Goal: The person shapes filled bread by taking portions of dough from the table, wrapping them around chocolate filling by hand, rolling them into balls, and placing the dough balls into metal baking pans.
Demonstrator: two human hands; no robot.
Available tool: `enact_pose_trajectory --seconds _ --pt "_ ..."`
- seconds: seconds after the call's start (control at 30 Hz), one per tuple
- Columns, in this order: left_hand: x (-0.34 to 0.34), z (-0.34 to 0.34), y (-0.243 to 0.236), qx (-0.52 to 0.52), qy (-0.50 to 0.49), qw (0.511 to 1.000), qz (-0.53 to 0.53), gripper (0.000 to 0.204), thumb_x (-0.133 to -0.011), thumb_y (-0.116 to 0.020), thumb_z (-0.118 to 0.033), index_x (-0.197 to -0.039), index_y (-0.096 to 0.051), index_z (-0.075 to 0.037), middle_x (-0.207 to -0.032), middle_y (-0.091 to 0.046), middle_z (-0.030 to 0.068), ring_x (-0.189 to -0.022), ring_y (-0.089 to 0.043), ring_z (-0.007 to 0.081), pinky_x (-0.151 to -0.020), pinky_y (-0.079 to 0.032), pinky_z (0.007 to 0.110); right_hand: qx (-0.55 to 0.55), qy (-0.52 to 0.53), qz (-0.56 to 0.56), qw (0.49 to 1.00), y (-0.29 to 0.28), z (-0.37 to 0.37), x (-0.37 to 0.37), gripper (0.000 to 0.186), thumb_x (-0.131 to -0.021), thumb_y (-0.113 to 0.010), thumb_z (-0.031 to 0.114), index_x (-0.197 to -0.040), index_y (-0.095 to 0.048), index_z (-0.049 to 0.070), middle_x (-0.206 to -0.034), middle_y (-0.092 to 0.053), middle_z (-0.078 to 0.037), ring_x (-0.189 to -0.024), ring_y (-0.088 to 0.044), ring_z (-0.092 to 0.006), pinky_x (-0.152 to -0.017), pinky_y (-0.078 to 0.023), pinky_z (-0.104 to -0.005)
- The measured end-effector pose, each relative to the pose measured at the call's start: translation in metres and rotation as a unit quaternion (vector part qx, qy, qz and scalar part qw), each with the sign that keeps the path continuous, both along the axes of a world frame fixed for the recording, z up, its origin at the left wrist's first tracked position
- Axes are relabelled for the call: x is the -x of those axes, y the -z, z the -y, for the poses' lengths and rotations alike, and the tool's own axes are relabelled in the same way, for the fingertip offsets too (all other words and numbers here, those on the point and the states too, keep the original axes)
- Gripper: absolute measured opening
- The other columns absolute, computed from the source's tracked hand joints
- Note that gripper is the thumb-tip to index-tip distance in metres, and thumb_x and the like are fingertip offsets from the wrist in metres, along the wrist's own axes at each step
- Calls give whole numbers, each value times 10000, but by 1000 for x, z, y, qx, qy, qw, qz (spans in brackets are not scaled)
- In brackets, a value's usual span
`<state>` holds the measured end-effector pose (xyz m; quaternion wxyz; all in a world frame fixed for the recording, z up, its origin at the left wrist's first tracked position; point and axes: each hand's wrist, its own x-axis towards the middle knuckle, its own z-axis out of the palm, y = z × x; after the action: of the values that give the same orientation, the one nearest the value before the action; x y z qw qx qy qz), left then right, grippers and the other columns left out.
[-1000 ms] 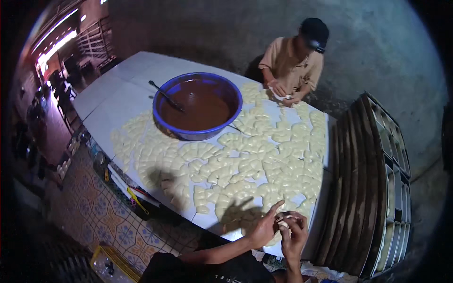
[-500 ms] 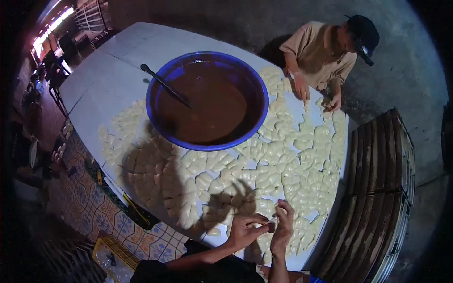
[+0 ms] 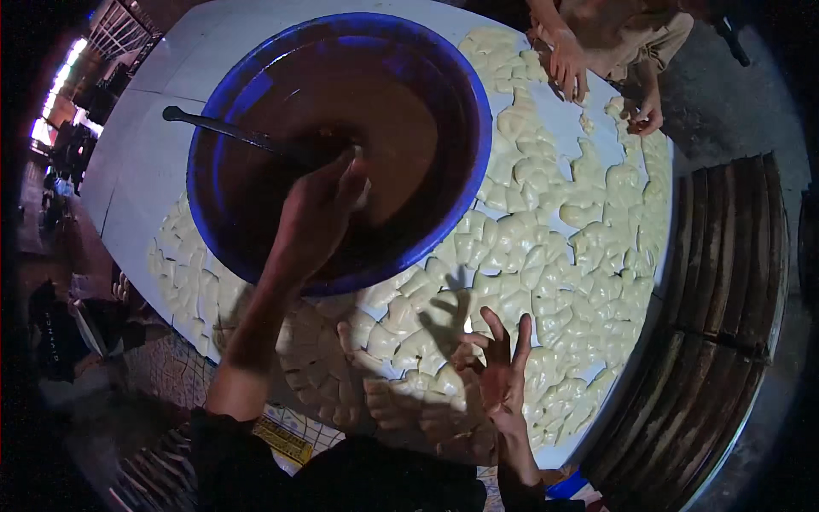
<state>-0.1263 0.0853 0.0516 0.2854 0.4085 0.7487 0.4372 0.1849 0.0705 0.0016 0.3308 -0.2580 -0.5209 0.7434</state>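
My left hand (image 3: pixel 328 192) reaches over a big blue tub (image 3: pixel 473 171) of brown liquid (image 3: pixel 397 145), fingers closed around something pale that I cannot make out. A black long-handled utensil (image 3: pixel 222 126) rests across the tub's rim, its far end hidden near my hand. My right hand (image 3: pixel 499 358) is raised, empty, fingers spread, over many pale, glossy dough pieces (image 3: pixel 563 273) spread on a white table (image 3: pixel 145 94). My shadow falls across the pieces nearest me.
A person across the table at upper right has hands (image 3: pixel 567 64) among the dough pieces. Dark, stained trays (image 3: pixel 708 247) stand stacked along the right side. Below the near edge are a yellow crate (image 3: pixel 286 444) and patterned tiles. A bright opening (image 3: pixel 60 85) shows at far left.
The view has shifted closer over the tub. My left hand has moved up from beside my right hand to over the liquid; my right hand has opened. The other person's hands have separated.
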Motion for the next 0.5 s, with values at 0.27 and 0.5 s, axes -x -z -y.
enact_pose_trajectory --seconds 0.27,0.5 --pt "13 9 39 150 190 913 -327 459 -995 -378 -419 -1292 -519 -97 -847 -613 266 -832 -586 461 -722 -467 484 56 -73 -15 996 32 4 3 858 -882 -627 310 -1512 -79 109 -1525 -200 -142 -1261 -387 -251 -932 -380 -374" --pt "15 10 50 31 229 911 -341 406 -973 -481 -321 -1334 -468 -137 -748 -565 242 -722 -561 419 -618 -432 510 80 -81 -33 993 38 -6 7 746 -931 -567 275 -1508 -120 120 -1497 -268 -151 -1258 -404 -260 -917 -390 -351"
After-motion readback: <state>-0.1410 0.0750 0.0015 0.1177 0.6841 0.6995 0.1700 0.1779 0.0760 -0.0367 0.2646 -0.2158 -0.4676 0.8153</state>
